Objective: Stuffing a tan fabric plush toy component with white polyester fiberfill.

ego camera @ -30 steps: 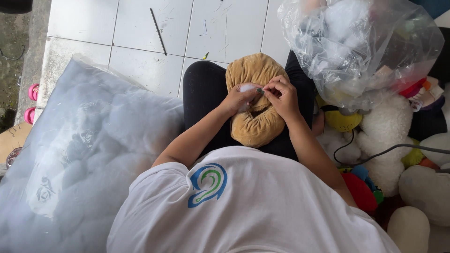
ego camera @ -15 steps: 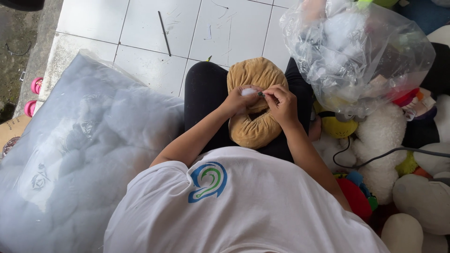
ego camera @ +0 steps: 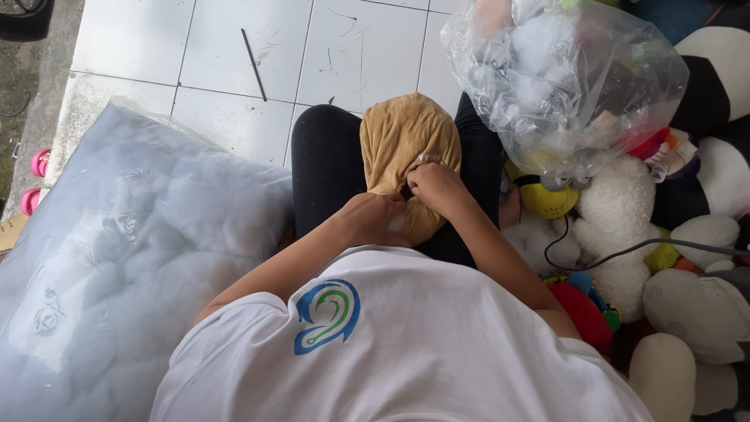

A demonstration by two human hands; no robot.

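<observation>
A person in a white shirt [ego camera: 406,344] sits on the floor [ego camera: 367,47], which is made of white tiles. A soft tan toy skin [ego camera: 408,152] lies on the person's lap, between legs in black pants [ego camera: 324,168]. It looks like a floppy cloth bag. The left hand [ego camera: 373,221] is curled up at the near end of the toy skin and touches it, with a bit of white fluff just beside the fingers. The right hand [ego camera: 437,187] is closed on the edge of the toy skin and pinches the cloth. The two hands are right next to each other. On the left side lies a big clear bag of white fluff [ego camera: 117,258], and it touches the person's leg. A thin dark stick [ego camera: 254,53] lies on the tiles farther away. At the far left edge sit two small pink things [ego camera: 35,180]. On the right side is another clear bag [ego camera: 562,78] full of soft things. Under and around it is a pile of plush toys [ego camera: 625,227], white, yellow and red. A black cord [ego camera: 617,248] runs over the pile.
</observation>
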